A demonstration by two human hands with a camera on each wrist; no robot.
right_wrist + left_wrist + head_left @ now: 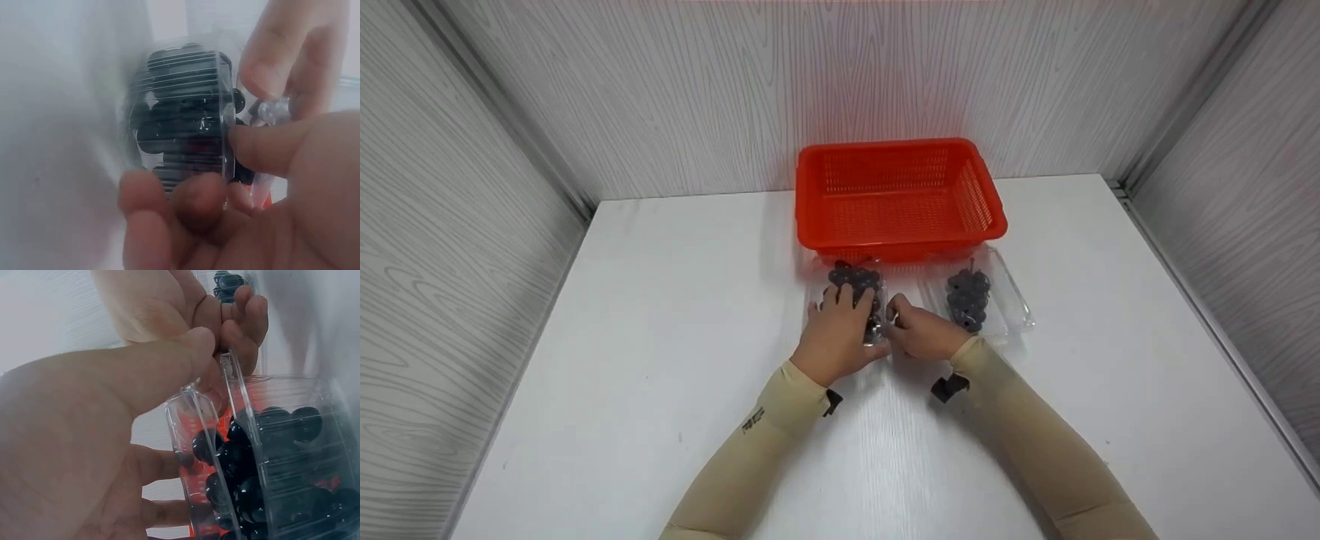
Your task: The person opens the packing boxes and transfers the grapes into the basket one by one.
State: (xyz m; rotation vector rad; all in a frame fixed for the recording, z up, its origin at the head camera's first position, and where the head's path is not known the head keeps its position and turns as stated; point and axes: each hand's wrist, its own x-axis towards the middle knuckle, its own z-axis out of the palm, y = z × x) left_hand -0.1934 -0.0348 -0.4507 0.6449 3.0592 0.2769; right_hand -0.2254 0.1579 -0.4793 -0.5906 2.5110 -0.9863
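Observation:
A clear plastic clamshell box (250, 419) of dark grapes (851, 277) lies under my left hand (838, 339), in the middle of the head view. Spread fingers of that hand press on the lid, with the thumb by the near right corner. In the left wrist view a gap shows between the rims of lid and base. My right hand (924, 334) pinches the box's right rim, its thumb (259, 147) on the edge and its fingers curled below. Through the ribbed plastic in the right wrist view, the grapes look dark and blurred.
A second clear clamshell box (1018, 304) with a bunch of dark grapes (967, 300) lies just right of my right hand. Behind both boxes stands a red plastic basket (900, 244) on the white table (682, 322). Pale wood-grain panels (682, 97) enclose the back and sides.

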